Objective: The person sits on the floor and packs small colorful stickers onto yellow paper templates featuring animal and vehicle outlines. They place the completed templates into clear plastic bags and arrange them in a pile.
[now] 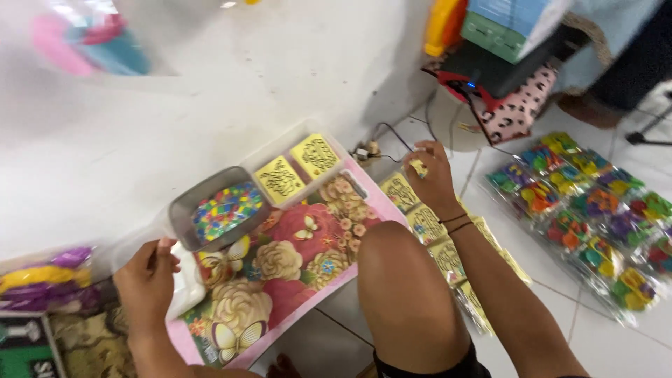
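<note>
— Hands first: what's the left one (145,281) doing?

— Fingers curled, loosely closed on the edge of something white (187,283), plastic maybe, just under the grey tray of coloured beads (222,208). I can't tell how firm the hold is.

— And the right hand (432,175)?

— Reached out past the bent knee (402,280), fingers pinched shut on a small yellow packet (418,166) with bits of colour in it.

— Where's that packet relative to everything else?

— Held just above the row of yellow cards (448,255) lying along the tiled floor, well apart from the left hand. The flowered mat with butterflies (280,266) lies between the two hands.

— Anything beside the right hand?

— Bags of bright plastic toys (595,224), spread out on the floor to its right.
</note>
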